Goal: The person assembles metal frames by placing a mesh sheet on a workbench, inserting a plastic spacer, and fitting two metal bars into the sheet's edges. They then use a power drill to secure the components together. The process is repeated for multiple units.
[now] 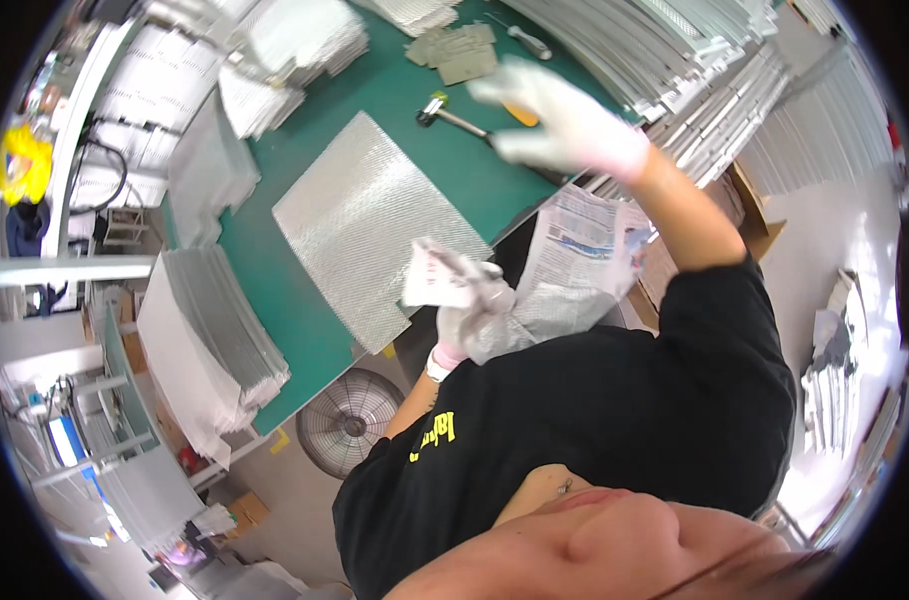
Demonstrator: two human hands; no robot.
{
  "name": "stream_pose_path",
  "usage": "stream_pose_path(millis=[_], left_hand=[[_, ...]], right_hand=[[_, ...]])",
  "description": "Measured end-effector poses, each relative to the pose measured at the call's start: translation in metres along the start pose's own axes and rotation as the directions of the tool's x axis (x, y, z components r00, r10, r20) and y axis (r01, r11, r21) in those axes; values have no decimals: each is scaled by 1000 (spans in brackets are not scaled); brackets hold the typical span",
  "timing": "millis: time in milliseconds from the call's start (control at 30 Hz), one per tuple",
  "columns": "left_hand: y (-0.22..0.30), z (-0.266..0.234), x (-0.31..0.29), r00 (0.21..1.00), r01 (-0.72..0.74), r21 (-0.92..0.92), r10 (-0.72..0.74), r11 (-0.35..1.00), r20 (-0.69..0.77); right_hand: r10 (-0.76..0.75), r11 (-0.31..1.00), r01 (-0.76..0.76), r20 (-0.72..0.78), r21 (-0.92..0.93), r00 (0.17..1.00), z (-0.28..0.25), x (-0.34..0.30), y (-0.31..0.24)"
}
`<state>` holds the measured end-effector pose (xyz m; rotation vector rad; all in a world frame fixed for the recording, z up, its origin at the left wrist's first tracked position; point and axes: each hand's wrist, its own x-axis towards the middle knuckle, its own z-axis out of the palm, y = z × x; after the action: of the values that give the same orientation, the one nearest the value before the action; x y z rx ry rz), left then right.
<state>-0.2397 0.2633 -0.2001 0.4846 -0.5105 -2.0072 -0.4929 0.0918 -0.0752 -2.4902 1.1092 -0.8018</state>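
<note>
Head view. Your left hand (466,312), gloved white, is closed around a crumpled white wrap (436,275) just off the near edge of the green bench (304,330). Your right hand (559,118), also gloved, is raised over the bench with fingers spread and gripping nothing; it is motion-blurred, so the finger positions are approximate.

Risks, in my judgement:
- The silver mesh panel (374,225) lies with its near corner at the bench edge; your left hand working beside it could nudge it off.
- The hammer (464,122) lies directly under your raised right hand; a blind reach could knock it.
- The printed sheet (584,245) overhangs toward your lap and could slide.

Not verifiable: whether anything is inside the wrap, the hammer's handle behind your right hand, and the bench's far-right side under the stacked panels (694,70). The floor fan (349,420) is partly hidden by the bench.
</note>
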Motion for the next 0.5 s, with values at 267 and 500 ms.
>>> stream_pose_path(millis=[267,500], left_hand=[[-43,19,69,773,120,319,-291,940,564],[-118,82,75,538,660,593,-841,460,53]], right_hand=[[607,253,-575,335,778,720,71,-287,-100],[469,874,-348,-408,338,783,80,-310,-91]])
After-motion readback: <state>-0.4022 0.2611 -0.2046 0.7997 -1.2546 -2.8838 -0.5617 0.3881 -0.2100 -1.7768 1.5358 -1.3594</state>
